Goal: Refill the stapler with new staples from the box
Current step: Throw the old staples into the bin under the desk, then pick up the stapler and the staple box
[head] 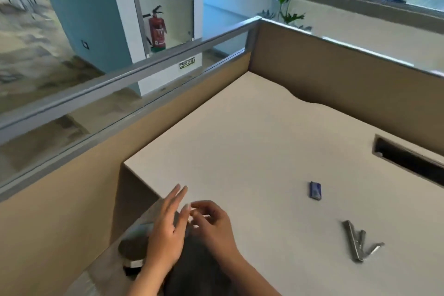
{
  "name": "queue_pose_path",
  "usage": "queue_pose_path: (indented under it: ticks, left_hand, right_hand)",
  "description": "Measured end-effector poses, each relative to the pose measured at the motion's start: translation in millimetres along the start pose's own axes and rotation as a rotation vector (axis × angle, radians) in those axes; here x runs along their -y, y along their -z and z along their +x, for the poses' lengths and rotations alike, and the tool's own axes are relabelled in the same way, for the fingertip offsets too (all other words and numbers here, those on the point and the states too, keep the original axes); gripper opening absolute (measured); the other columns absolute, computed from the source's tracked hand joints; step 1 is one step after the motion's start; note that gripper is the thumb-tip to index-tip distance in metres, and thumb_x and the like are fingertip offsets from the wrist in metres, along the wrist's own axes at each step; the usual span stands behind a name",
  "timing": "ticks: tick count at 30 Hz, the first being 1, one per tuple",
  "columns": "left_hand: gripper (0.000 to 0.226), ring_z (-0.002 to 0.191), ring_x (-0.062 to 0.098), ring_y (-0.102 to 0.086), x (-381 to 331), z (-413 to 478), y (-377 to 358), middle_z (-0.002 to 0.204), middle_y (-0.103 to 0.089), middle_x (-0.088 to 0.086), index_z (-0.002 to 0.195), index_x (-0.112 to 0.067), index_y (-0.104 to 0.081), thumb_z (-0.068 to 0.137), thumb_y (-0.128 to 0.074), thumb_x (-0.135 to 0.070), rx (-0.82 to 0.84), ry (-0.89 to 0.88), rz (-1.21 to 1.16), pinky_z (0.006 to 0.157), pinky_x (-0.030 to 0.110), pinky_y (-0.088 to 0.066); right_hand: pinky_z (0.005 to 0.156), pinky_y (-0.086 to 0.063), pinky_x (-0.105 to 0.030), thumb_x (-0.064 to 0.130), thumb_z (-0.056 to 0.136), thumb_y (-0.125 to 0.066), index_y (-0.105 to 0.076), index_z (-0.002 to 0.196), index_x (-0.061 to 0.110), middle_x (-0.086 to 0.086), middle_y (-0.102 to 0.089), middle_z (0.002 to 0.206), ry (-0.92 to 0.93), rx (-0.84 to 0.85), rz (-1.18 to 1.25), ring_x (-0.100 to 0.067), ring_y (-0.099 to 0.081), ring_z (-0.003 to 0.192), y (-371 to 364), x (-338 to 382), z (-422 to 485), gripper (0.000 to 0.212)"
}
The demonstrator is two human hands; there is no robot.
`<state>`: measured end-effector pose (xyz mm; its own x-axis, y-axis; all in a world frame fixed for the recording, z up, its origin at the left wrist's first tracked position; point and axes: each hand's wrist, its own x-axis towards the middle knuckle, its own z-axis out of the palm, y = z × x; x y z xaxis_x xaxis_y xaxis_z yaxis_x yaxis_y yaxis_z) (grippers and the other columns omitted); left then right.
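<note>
Working at the near left corner of the desk (240, 142), both hands sit close together, well away from the stapler. The left hand (165, 230) is spread flat, fingers extended and holding nothing that shows. The right hand (211, 223) is curled beside it, its fingertips (192, 205) pinched narrow around something small and pale — possibly a strip of staples, though it is too blurred to say. Further right, the small blue staple box (315, 190) lies on the desk, and whether it is open cannot be told. Nearer and to the right again, the metal stapler (358, 244) lies swung open, its arms splayed in a V, untouched. Judging from this, the opening step looks done — loading a strip into the channel and closing the stapler are still to come.
</note>
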<state>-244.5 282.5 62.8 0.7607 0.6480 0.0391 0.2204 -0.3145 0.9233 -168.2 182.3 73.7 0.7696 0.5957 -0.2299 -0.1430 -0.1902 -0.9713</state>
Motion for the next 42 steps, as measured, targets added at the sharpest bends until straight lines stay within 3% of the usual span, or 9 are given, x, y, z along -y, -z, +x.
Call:
queue_pose_path:
  ticks: [5, 13, 17, 31, 39, 42]
  left_hand:
    - [0.051, 0.142, 0.006, -0.023, -43.4, -6.1, -71.9, 0.154, -0.026, -0.019, 0.138, -0.048, -0.036, 0.089, -0.035, -0.059, 0.228, -0.031, 0.147, 0.114, 0.040, -0.032]
    - [0.044, 0.143, 0.004, -0.021, -94.7, 0.3, -161.8, 0.154, -0.027, -0.019, 0.142, -0.042, -0.036, 0.098, -0.038, -0.048, 0.394, -0.162, 0.263, 0.115, 0.043, -0.030]
    - [0.045, 0.142, 0.006, -0.024, -109.8, 13.1, -190.8, 0.155, -0.028, -0.017, 0.142, -0.040, -0.036, 0.098, -0.039, -0.047, 0.451, -0.213, 0.286, 0.115, 0.043, -0.030]
    - [0.048, 0.142, 0.008, -0.024, -123.3, 52.6, -290.9, 0.156, -0.022, -0.018, 0.144, -0.042, -0.031, 0.098, -0.042, -0.046, 0.846, -0.380, 0.413, 0.109, 0.030, -0.034]
    - [0.053, 0.144, 0.009, -0.022, -128.0, 55.3, -332.9, 0.157, -0.021, -0.016, 0.145, -0.040, -0.030, 0.095, -0.046, -0.049, 0.965, -0.376, 0.416, 0.111, 0.033, -0.032]
    - [0.052, 0.142, 0.008, -0.024, -128.1, 50.1, -342.8, 0.156, -0.025, -0.015, 0.144, -0.039, -0.032, 0.095, -0.048, -0.047, 0.976, -0.376, 0.418, 0.110, 0.032, -0.032]
  right_hand:
    - [0.076, -0.055, -0.023, 0.017, 0.093, -0.061, -0.069, 0.102, 0.026, 0.008, -0.071, 0.098, -0.016, -0.199, -0.074, -0.008, -0.066, 0.087, 104.4, 8.9, -29.9, 0.015]
    - [0.068, -0.048, -0.009, 0.023, 0.091, -0.061, -0.062, 0.113, 0.032, 0.015, -0.067, 0.104, 0.010, -0.288, -0.202, -0.005, -0.065, 0.086, 206.0, 12.9, -58.9, 0.023]
    - [0.074, -0.047, -0.010, 0.022, 0.091, -0.061, -0.063, 0.114, 0.029, 0.016, -0.066, 0.109, 0.018, -0.335, -0.247, 0.000, -0.063, 0.086, 232.2, 10.6, -57.0, 0.024]
    - [0.088, -0.052, -0.028, 0.012, 0.089, -0.063, -0.060, 0.120, 0.019, 0.002, -0.061, 0.117, -0.130, -0.618, -0.361, -0.016, -0.064, 0.096, 321.5, 2.9, -33.3, 0.031]
    - [0.084, -0.050, -0.025, 0.003, 0.084, -0.065, -0.062, 0.114, 0.021, 0.002, -0.060, 0.116, -0.266, -0.736, -0.363, -0.015, -0.059, 0.099, 362.7, -18.1, -46.9, 0.035]
    - [0.073, -0.047, -0.017, 0.005, 0.083, -0.068, -0.062, 0.110, 0.022, 0.001, -0.059, 0.115, -0.305, -0.727, -0.363, -0.013, -0.058, 0.096, 372.5, -29.8, -53.2, 0.033]
